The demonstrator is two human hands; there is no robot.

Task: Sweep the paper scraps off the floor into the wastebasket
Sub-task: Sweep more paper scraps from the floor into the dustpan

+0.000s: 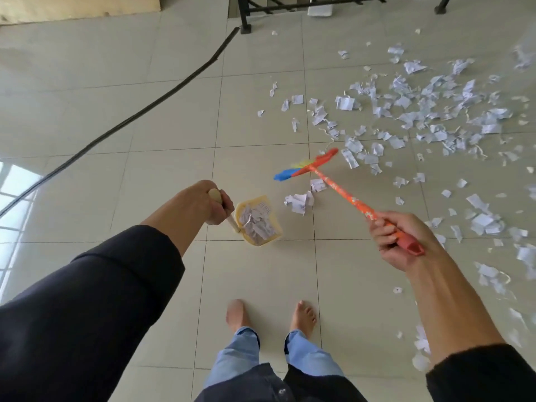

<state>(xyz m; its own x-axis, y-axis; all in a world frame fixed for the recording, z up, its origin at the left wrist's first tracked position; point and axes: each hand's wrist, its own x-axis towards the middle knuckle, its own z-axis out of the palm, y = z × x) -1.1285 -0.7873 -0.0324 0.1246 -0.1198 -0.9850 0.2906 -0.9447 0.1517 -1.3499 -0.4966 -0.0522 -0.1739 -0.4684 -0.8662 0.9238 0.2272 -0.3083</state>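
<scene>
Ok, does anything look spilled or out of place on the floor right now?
Yes. Torn paper scraps still litter the tiles on the right. A small clump lies just outside the yellow dustpan, which already holds some. A black cable also trails diagonally across the floor on the left.

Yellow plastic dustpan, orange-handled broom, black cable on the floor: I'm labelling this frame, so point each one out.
Yellow plastic dustpan point(277, 226): head view, on its right side wall.
Orange-handled broom point(345, 195): head view, on the handle's middle.
Black cable point(121, 124): head view, midway along its run over the tiles.
</scene>
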